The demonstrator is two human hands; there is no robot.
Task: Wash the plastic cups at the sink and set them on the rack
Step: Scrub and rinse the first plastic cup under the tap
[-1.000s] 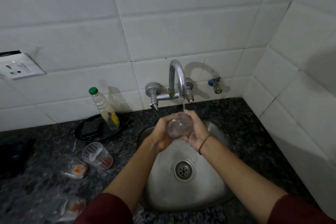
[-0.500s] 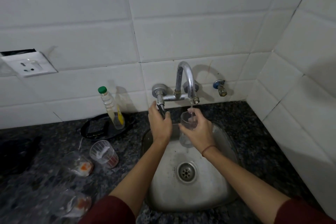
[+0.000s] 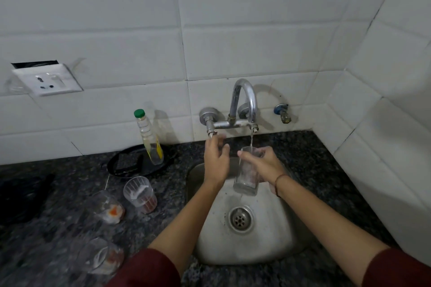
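Off the clear plastic cup, the left hand hangs loose-fingered by the chrome tap valve — the right hand grips it upright under the stream, best kept centred over the steel sink.

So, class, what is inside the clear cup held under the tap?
A thin stream of water from the tap runs into the clear cup, which the right hand grips. Its fingers cover the cup's right side, so the water level cannot be judged.
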